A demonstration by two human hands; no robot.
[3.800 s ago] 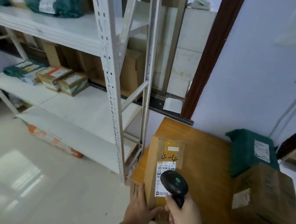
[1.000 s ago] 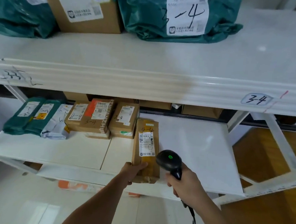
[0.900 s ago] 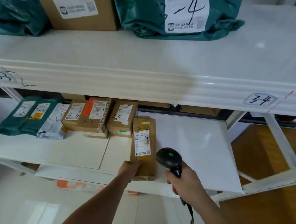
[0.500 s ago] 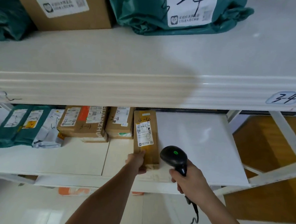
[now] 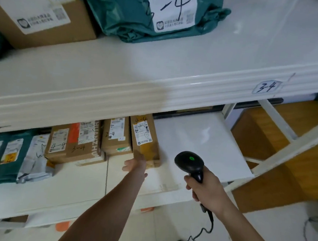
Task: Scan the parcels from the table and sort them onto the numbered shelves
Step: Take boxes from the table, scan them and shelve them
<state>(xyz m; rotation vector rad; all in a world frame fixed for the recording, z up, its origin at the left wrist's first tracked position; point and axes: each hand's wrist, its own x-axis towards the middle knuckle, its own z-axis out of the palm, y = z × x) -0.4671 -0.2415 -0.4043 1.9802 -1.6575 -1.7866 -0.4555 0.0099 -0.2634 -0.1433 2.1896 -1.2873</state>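
Narrow brown cardboard parcel marked 4-4 [image 5: 145,138] lying on the white lower shelf [image 5: 200,142], touching a neighbouring brown box [image 5: 116,136], my left hand [image 5: 135,164] at its near end, grip unclear, my right hand [image 5: 205,189] gripping a black handheld barcode scanner [image 5: 190,163]

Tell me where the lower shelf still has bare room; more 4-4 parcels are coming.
Free: the lower shelf right of the 4-4 box that the left hand touches, out to its right edge. Crowded: left of it, boxes and mailer bags sit packed together.
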